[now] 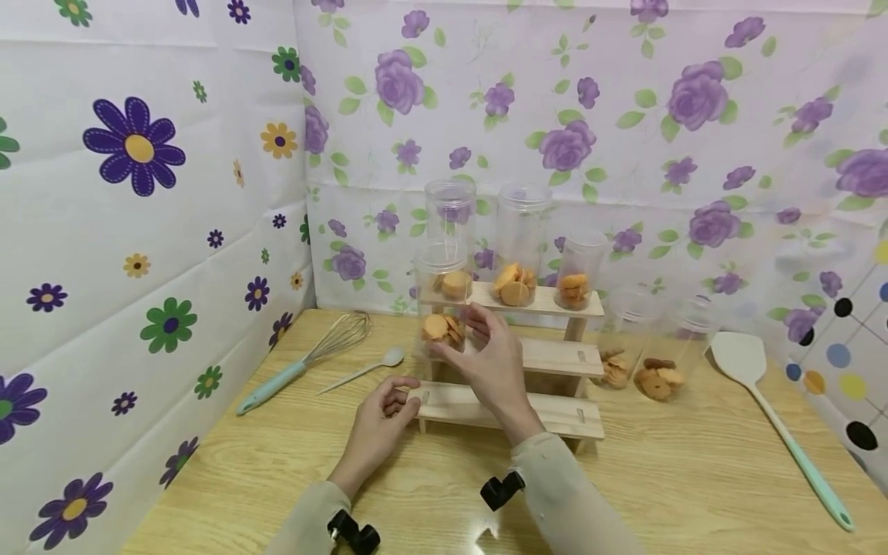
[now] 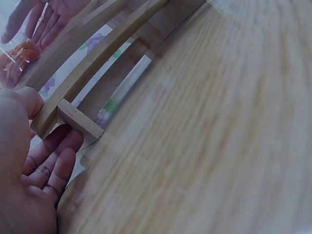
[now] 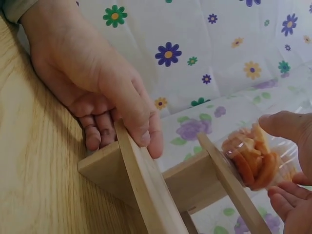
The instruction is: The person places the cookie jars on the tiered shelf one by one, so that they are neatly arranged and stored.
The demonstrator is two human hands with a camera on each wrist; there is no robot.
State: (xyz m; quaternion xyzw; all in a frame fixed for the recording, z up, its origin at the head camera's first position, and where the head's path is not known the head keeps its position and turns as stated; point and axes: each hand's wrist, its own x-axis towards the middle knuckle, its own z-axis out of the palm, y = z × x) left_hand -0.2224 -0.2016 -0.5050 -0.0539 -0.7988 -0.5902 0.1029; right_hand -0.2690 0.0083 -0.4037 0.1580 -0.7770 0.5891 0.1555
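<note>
A clear jar of round cookies (image 1: 442, 330) stands at the left end of the middle tier of a wooden three-tier rack (image 1: 479, 405). My right hand (image 1: 494, 358) holds this jar low on its right side, the thumb (image 3: 282, 124) on one side and curled fingers on the other. At the left end of the lowest tier my left hand (image 1: 383, 416) grips the board, thumb on top. The left wrist view shows the fingers (image 2: 56, 168) of that hand beneath the board's end. Three more cookie jars, including a middle one (image 1: 516, 243), line the top tier.
Two clear jars with cookies, one of them nearer (image 1: 662, 378), stand right of the rack. A white spatula (image 1: 777, 408) with a mint handle lies at far right. On the left lie a whisk (image 1: 305, 366) and a small pale spoon (image 1: 364, 370). Flowered cloth (image 1: 388, 139) hangs behind.
</note>
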